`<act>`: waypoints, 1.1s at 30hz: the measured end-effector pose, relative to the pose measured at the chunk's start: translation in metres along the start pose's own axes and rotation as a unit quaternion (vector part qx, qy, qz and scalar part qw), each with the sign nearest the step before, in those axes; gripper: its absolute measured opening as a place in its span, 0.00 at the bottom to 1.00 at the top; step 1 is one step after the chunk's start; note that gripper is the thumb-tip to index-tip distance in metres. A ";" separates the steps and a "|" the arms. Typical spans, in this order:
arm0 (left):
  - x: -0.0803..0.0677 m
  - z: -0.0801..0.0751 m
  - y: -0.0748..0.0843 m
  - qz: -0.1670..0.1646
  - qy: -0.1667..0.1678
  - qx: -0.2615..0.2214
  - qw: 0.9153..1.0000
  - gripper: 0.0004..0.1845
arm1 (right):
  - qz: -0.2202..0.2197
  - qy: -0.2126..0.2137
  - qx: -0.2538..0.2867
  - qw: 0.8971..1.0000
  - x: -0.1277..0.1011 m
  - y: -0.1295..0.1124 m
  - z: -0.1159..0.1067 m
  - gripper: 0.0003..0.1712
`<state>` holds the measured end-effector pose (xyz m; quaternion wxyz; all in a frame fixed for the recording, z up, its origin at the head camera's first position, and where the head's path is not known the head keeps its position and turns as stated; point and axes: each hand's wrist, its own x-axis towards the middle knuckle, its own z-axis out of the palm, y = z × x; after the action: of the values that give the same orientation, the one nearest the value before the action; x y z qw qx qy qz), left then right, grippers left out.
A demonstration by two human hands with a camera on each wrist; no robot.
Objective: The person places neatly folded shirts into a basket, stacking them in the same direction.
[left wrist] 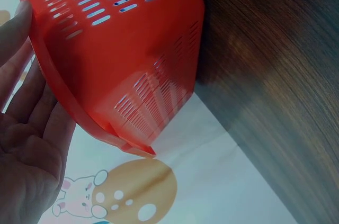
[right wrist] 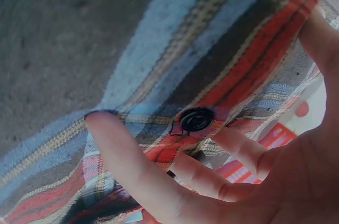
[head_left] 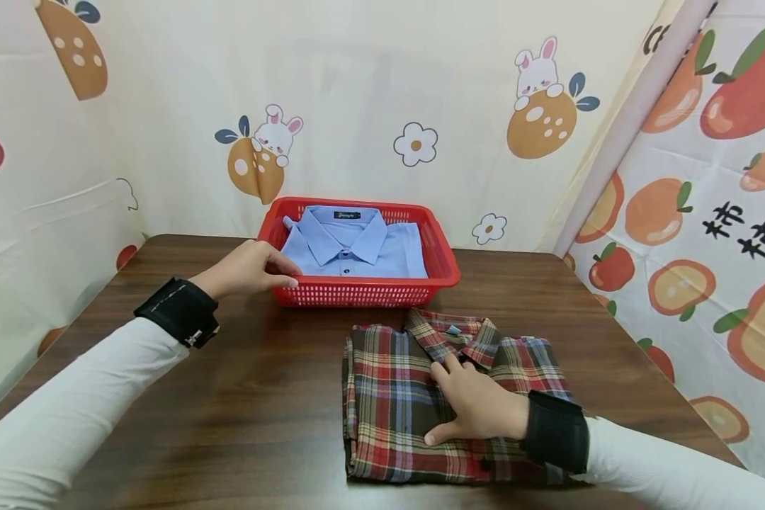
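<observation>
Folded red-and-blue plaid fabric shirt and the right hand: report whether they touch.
Touching: the right wrist view shows the right hand with its thumb tip against the plaid shirt.

Reaches out with the left arm (head_left: 83,418) in its white sleeve (head_left: 51,439), slanting up and inward from the lower left, looking nearly straight. Wears a black band (head_left: 177,312) round the left wrist. Holds the left hand (head_left: 251,268) farther forward than the right hand (head_left: 478,402), pinching with bent fingers (head_left: 283,263) and thumb (left wrist: 15,30), with the palm partly turned to the left wrist camera. Stretches the right arm (head_left: 676,464) in from the lower right, likewise white-sleeved and closer to level, with a matching band (head_left: 556,432) at the wrist. Rests the right hand palm down, pointing up and leftward, with relaxed fingers and the right thumb (right wrist: 135,173) set well apart from them.
</observation>
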<state>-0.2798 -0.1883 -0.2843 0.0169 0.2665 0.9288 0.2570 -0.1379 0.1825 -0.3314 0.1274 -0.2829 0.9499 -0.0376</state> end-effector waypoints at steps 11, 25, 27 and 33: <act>-0.001 0.001 -0.001 -0.005 0.005 0.004 1.000 0.15 | -0.037 0.004 -0.028 0.999 0.028 -0.033 0.005 0.49; 0.002 0.001 0.001 -0.005 0.008 -0.003 1.000 0.15 | -0.065 0.003 -0.057 0.996 0.046 -0.056 0.003 0.52; 0.001 0.001 0.001 -0.005 0.010 -0.002 1.000 0.15 | -0.066 -0.001 -0.066 0.996 0.048 -0.060 0.002 0.53; 0.000 0.001 0.000 -0.005 0.017 0.001 1.000 0.15 | -0.071 -0.007 -0.079 0.994 0.057 -0.070 0.000 0.53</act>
<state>-0.2794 -0.1878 -0.2851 0.0023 0.2578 0.9304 0.2606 -0.1471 0.0923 -0.3338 0.1078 -0.3591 0.9265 0.0310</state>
